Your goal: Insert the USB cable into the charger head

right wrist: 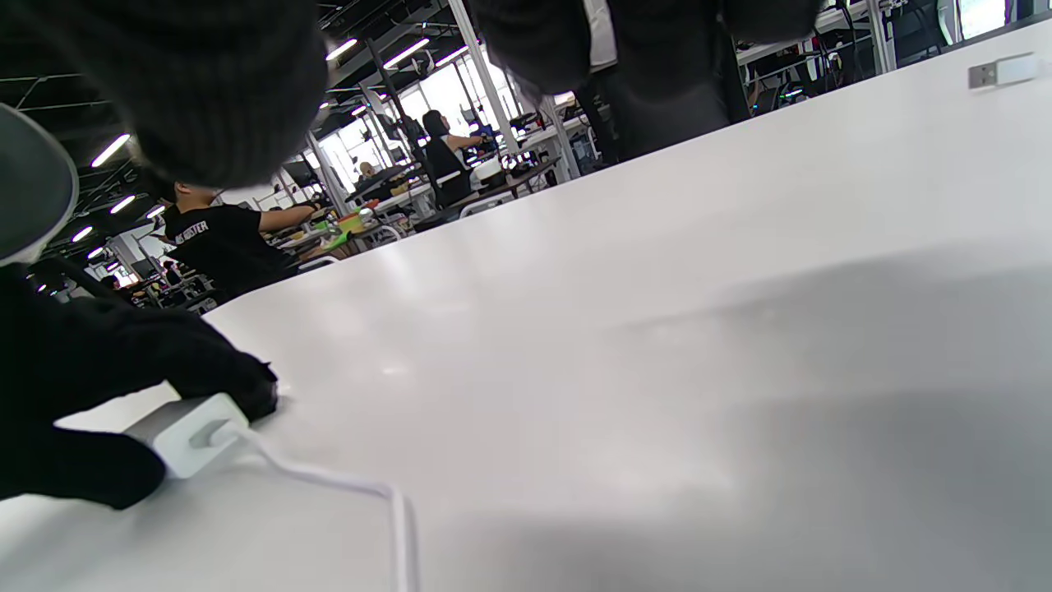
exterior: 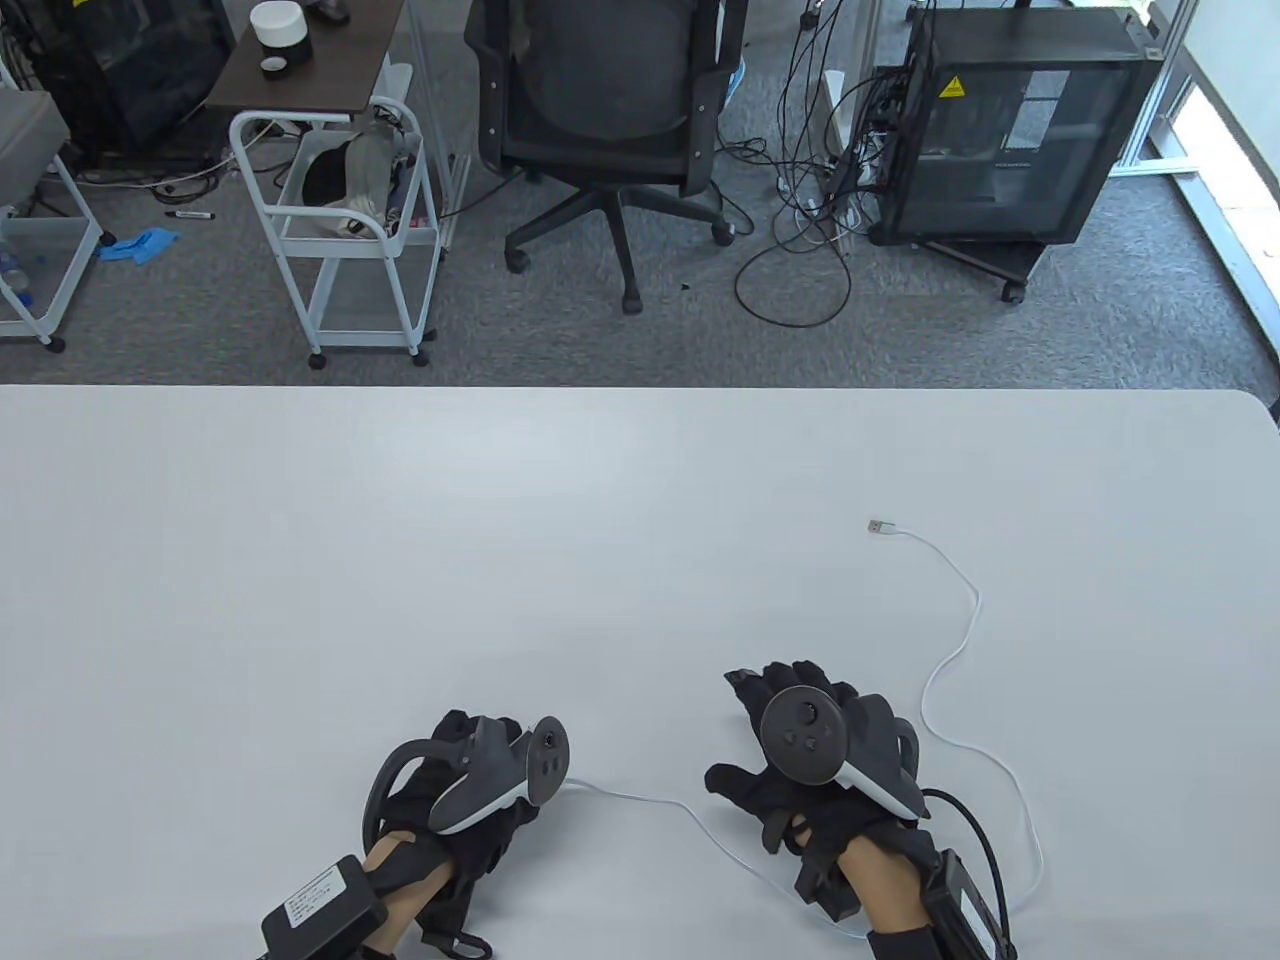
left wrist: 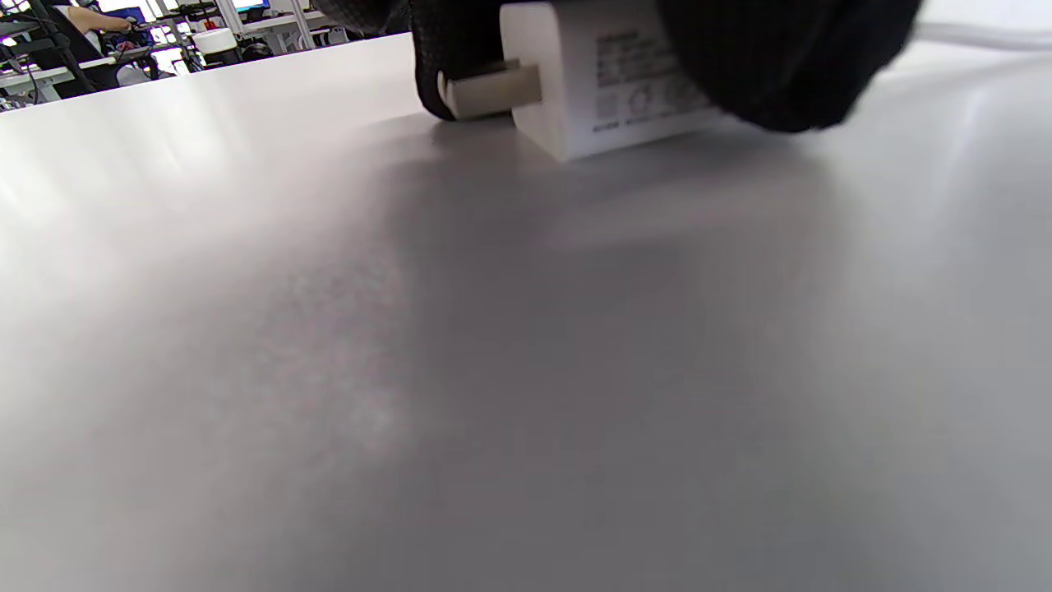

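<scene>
My left hand (exterior: 480,745) rests on the table near the front edge and grips the white charger head (left wrist: 608,82), prongs pointing left in the left wrist view. The charger head also shows in the right wrist view (right wrist: 193,432), between the left hand's gloved fingers, with the white cable (exterior: 960,600) leaving its near face. The cable runs right under my right wrist, loops, and ends in a free USB plug (exterior: 880,526) lying on the table; the plug also shows in the right wrist view (right wrist: 998,72). My right hand (exterior: 790,690) hovers open and holds nothing.
The white table (exterior: 400,550) ends at a far edge across the middle of the table view. Beyond it on the floor stand an office chair (exterior: 610,110), a white cart (exterior: 340,230) and a black computer case (exterior: 1010,130).
</scene>
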Motion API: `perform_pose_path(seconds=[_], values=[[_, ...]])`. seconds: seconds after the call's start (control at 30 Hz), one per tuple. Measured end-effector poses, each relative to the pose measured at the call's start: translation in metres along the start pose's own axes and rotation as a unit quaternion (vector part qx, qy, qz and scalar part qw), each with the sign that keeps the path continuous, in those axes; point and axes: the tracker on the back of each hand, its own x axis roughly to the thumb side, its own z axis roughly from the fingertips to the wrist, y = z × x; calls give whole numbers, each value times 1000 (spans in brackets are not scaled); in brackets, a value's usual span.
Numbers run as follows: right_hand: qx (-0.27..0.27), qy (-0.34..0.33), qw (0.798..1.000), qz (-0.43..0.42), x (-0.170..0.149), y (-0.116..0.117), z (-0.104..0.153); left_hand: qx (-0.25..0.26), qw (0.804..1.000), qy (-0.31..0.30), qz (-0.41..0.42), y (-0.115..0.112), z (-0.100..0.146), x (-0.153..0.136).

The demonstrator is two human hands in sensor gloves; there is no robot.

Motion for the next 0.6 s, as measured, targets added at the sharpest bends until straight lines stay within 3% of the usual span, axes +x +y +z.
perform_pose_path(seconds=[0.43,0.6], values=[[-6,-1,1000,-5,-1,-2,1,11,1000,-11,12,2,9,-6],[-7,-1,1000,-6,-2,-3,1,50,992,-50,104,17,21,-14]])
